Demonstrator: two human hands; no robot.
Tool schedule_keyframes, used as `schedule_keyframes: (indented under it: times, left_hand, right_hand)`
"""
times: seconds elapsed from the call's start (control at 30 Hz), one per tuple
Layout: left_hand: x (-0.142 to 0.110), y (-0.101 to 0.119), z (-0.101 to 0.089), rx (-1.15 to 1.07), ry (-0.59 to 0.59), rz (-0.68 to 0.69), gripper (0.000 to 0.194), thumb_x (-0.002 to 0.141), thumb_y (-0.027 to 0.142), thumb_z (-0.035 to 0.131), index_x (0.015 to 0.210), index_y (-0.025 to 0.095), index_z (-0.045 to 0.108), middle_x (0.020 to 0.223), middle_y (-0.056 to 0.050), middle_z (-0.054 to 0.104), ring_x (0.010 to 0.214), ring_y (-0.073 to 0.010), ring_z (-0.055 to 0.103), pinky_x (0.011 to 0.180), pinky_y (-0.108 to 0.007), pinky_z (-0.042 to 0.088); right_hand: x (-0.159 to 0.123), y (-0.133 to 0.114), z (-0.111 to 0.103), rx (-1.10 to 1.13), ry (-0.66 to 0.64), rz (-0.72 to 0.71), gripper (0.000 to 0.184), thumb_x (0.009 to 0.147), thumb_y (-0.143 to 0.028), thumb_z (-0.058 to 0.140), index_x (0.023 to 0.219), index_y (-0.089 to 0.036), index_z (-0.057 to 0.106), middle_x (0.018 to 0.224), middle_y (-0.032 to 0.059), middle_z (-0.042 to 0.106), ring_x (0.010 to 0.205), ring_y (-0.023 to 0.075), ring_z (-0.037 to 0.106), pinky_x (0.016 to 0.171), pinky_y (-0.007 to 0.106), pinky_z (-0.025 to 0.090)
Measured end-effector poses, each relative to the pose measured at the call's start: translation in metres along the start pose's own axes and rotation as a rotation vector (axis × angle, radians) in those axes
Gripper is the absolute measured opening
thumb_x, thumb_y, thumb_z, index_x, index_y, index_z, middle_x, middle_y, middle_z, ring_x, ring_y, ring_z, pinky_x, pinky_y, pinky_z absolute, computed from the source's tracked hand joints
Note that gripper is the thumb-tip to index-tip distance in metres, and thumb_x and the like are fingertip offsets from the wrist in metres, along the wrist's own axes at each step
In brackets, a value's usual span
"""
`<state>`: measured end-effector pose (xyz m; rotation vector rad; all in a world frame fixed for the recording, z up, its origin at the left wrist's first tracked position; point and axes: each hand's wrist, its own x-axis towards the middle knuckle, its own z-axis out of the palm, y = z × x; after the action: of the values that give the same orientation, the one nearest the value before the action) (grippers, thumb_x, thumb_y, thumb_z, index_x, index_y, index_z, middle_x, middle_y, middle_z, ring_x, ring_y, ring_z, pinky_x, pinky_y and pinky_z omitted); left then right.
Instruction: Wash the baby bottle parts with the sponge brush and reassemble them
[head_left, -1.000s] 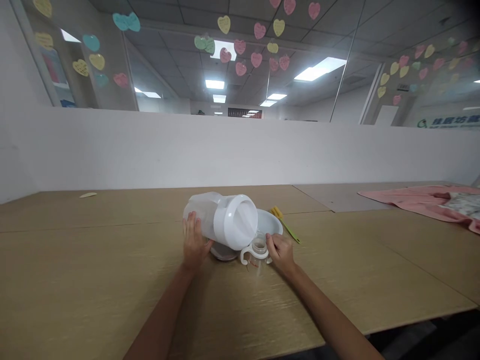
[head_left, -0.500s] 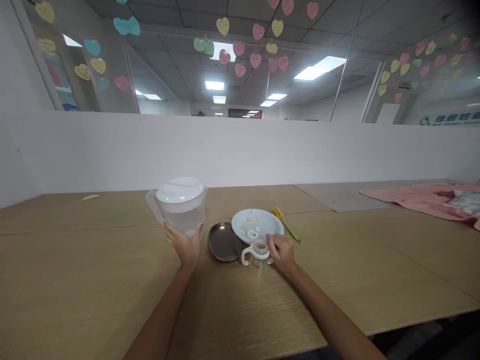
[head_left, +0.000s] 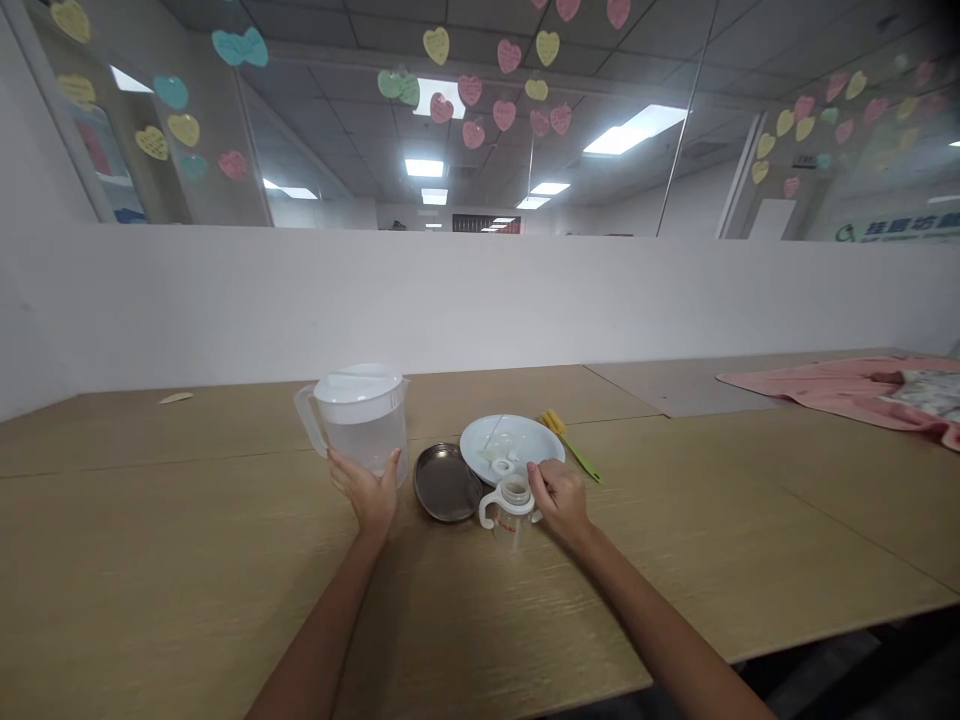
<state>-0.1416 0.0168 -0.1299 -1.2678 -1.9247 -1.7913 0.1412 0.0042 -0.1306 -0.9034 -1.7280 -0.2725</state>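
Observation:
My left hand (head_left: pixel 365 495) cups the lower front of a clear plastic pitcher (head_left: pixel 367 440) with a white lid, thumb and fingers spread around its side. The pitcher stands upright, its handle to the left. My right hand (head_left: pixel 559 497) is closed around the right handle of a clear baby bottle (head_left: pixel 511 520) with a white two-handled ring. The bottle is upright and its mouth is uncovered. Behind it, a white plate (head_left: pixel 551 443) holds small white and clear bottle parts. A dark metal dish (head_left: pixel 447 485) lies between the pitcher and the bottle.
A brush (head_left: pixel 580 458) with a yellow head and green handle lies right of the plate. Farther right is a pink cloth (head_left: pixel 810 378). A thin pale flat piece (head_left: pixel 176 398) rests at the back left. A white wall (head_left: pixel 480 300) borders the wooden table (head_left: pixel 187 570).
The pitcher has come down slightly within my left hand. My right hand keeps its hold on the bottle. The whole view has shifted a little.

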Motion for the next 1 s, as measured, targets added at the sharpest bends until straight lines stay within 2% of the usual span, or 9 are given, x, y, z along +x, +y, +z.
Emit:
schedule_keyframes:
  times: [0.2, 0.33, 0.43, 0.53, 0.6, 0.67, 0.73, 0.8, 1.0]
  left_hand:
    - [0.0, -0.002, 0.002, 0.012, -0.015, 0.001, 0.104, 0.072, 0.053, 0.064, 0.143, 0.004, 0.006, 0.143, -0.03, 0.024, 0.133, -0.0422, 0.023, 0.108, -0.055, 0.022]
    - [0.001, 0.01, -0.005, 0.039, 0.022, 0.01, 0.112, 0.068, 0.051, 0.068, 0.144, 0.007, -0.001, 0.148, -0.029, 0.009, 0.136, -0.0444, 0.012, 0.108, -0.061, 0.014]
    - [0.005, 0.03, -0.019, 0.029, 0.093, 0.211, 0.109, 0.066, 0.049, 0.068, 0.143, 0.005, 0.005, 0.147, -0.028, 0.011, 0.137, -0.041, 0.01, 0.109, -0.058, 0.013]
    - [0.009, 0.053, -0.028, -0.089, 0.125, 0.404, 0.081, 0.075, 0.041, 0.061, 0.138, 0.005, 0.024, 0.139, -0.024, 0.03, 0.134, -0.0336, 0.026, 0.109, -0.049, 0.022]
    - [0.009, 0.068, -0.027, -0.181, -0.01, 0.441, 0.054, 0.083, 0.037, 0.051, 0.128, 0.01, 0.041, 0.126, -0.018, 0.048, 0.122, -0.0281, 0.043, 0.104, -0.045, 0.032]
    - [0.007, 0.085, -0.019, -0.253, -0.32, 0.456, 0.037, 0.087, 0.036, 0.043, 0.115, 0.014, 0.053, 0.111, -0.012, 0.06, 0.108, -0.0236, 0.054, 0.097, -0.04, 0.041]
    - [0.004, 0.104, -0.006, -0.295, -0.69, 0.455, 0.034, 0.088, 0.039, 0.042, 0.107, 0.016, 0.059, 0.106, -0.009, 0.064, 0.1, -0.0215, 0.058, 0.091, -0.036, 0.044]
    - [-0.001, 0.122, 0.008, -0.322, -0.948, 0.445, 0.035, 0.088, 0.041, 0.042, 0.104, 0.017, 0.062, 0.108, -0.008, 0.065, 0.101, -0.0213, 0.059, 0.092, -0.035, 0.044]
    - [-0.019, 0.153, 0.042, -0.378, -1.269, 0.372, 0.041, 0.09, 0.04, 0.033, 0.094, 0.017, 0.066, 0.103, -0.008, 0.067, 0.098, -0.02, 0.058, 0.087, -0.029, 0.043]
  right_hand:
    - [0.004, 0.035, -0.002, -0.177, 0.06, 0.292, 0.023, 0.089, -0.029, 0.04, 0.079, -0.017, 0.058, 0.079, 0.0074, 0.061, 0.079, 0.0198, 0.053, 0.072, 0.03, 0.037]
    - [0.0, 0.065, -0.002, -0.471, -0.129, 0.621, 0.031, 0.081, -0.022, 0.046, 0.106, -0.008, 0.056, 0.102, 0.0187, 0.06, 0.098, 0.0289, 0.053, 0.081, 0.036, 0.037]
    - [-0.005, 0.077, -0.004, -0.567, -0.313, 0.803, 0.037, 0.08, -0.021, 0.048, 0.112, -0.005, 0.054, 0.106, 0.0223, 0.059, 0.101, 0.0321, 0.053, 0.081, 0.037, 0.037]
    - [-0.007, 0.082, -0.003, -0.597, -0.421, 0.837, 0.036, 0.081, -0.019, 0.045, 0.111, -0.003, 0.055, 0.107, 0.0232, 0.059, 0.104, 0.032, 0.053, 0.082, 0.036, 0.037]
    - [-0.005, 0.085, 0.0, -0.606, -0.46, 0.832, 0.033, 0.082, -0.017, 0.042, 0.108, -0.003, 0.057, 0.108, 0.0232, 0.059, 0.105, 0.0307, 0.054, 0.083, 0.034, 0.037]
    - [-0.002, 0.087, 0.005, -0.605, -0.476, 0.84, 0.031, 0.083, -0.018, 0.042, 0.106, -0.004, 0.058, 0.108, 0.0229, 0.059, 0.103, 0.0294, 0.055, 0.082, 0.033, 0.038]
    - [0.002, 0.089, 0.01, -0.603, -0.473, 0.869, 0.032, 0.083, -0.021, 0.043, 0.106, -0.004, 0.058, 0.108, 0.0233, 0.059, 0.102, 0.0289, 0.056, 0.08, 0.033, 0.039]
    - [0.005, 0.091, 0.014, -0.599, -0.478, 0.894, 0.034, 0.084, -0.024, 0.043, 0.106, -0.004, 0.058, 0.107, 0.024, 0.06, 0.101, 0.0292, 0.057, 0.079, 0.034, 0.04]
    - [0.007, 0.092, 0.014, -0.508, -0.531, 0.912, 0.03, 0.086, -0.031, 0.041, 0.097, -0.011, 0.061, 0.098, 0.0168, 0.066, 0.09, 0.0254, 0.063, 0.071, 0.03, 0.041]
